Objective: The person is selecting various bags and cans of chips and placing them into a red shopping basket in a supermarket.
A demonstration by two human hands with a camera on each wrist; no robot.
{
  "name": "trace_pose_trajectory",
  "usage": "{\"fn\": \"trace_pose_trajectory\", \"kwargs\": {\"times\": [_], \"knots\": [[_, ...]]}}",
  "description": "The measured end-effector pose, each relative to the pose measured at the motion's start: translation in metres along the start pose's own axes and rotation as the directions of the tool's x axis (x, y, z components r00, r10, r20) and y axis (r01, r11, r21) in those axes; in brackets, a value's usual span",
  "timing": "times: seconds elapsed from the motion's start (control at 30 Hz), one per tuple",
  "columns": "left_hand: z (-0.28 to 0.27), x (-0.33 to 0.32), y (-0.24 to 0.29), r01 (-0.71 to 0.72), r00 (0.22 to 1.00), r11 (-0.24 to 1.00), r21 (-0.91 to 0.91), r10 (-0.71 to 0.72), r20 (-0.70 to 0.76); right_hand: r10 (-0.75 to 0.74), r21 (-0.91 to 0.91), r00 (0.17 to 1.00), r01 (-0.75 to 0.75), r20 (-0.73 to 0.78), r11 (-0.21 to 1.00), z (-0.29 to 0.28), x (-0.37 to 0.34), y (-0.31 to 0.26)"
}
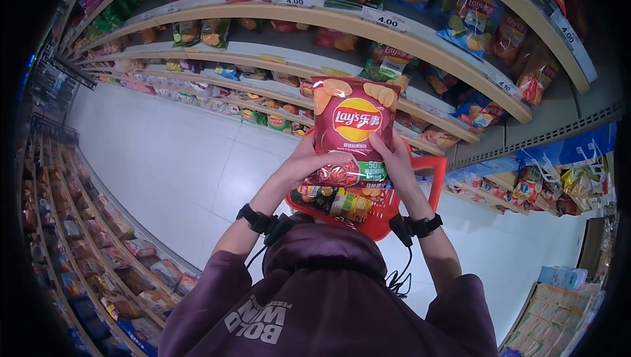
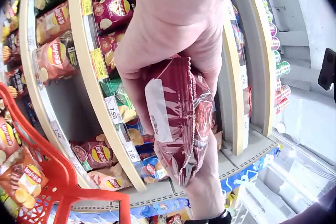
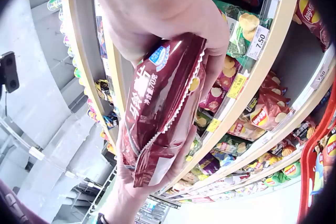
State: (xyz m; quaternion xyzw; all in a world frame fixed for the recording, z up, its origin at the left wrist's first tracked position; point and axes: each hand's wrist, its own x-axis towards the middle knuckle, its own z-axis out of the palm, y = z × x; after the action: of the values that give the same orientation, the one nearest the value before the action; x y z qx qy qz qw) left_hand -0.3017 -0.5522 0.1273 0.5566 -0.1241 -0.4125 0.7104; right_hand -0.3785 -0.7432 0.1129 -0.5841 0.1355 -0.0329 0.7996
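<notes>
A dark red Lay's chip bag (image 1: pixel 355 127) is held upright between two hands in the head view, its printed front facing the camera. The left hand (image 1: pixel 307 162) grips its lower left side, and the right hand (image 1: pixel 394 160) grips the right side, thumb on the front. In the left wrist view the left hand (image 2: pixel 173 29) curls round the bag (image 2: pixel 170 119), whose crimped edge shows. The right wrist view has the right hand (image 3: pixel 157 14) round the bag's (image 3: pixel 157 103) other side.
A red basket (image 1: pixel 382 215) with several snack bags stands beneath the held bag, close to the body. Curved shelves (image 1: pixel 394 25) of chip bags with price tags rise ahead. More stocked shelves (image 1: pixel 98 225) run along the left, over a pale tiled floor (image 1: pixel 190 153).
</notes>
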Motion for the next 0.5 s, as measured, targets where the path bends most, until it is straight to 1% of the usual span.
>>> {"fn": "trace_pose_trajectory", "kwargs": {"times": [0.1, 0.13, 0.23, 0.27, 0.4, 0.5], "knots": [[-0.013, -0.005, -0.002, -0.035, 0.999, 0.999, 0.022, 0.036, -0.040, 0.023, 0.091, 1.000, -0.024, 0.009, 0.996, 0.015, -0.003, -0.014], [-0.016, -0.008, 0.000, -0.044, 0.998, 0.998, 0.037, 0.045, -0.031, 0.033, 0.045, 0.999, -0.033, 0.003, 0.998, 0.015, -0.002, -0.018], [-0.021, -0.014, 0.001, -0.077, 0.996, 0.997, -0.007, 0.077, -0.036, -0.015, -0.007, 0.998, 0.015, 0.056, 1.000, 0.015, 0.007, -0.012], [-0.024, -0.015, 0.002, -0.066, 0.997, 0.998, 0.002, 0.066, -0.033, -0.028, -0.018, 0.998, 0.029, 0.051, 0.999, 0.016, 0.009, -0.012], [-0.029, -0.012, 0.004, -0.030, 0.999, 0.999, 0.024, 0.029, 0.027, -0.094, -0.010, 0.995, 0.095, 0.035, 0.995, 0.021, 0.014, -0.006], [-0.038, -0.013, 0.005, -0.046, 0.999, 0.999, 0.017, 0.046, 0.028, -0.095, 0.007, 0.995, 0.095, 0.027, 0.995, 0.025, 0.017, -0.007]]}}
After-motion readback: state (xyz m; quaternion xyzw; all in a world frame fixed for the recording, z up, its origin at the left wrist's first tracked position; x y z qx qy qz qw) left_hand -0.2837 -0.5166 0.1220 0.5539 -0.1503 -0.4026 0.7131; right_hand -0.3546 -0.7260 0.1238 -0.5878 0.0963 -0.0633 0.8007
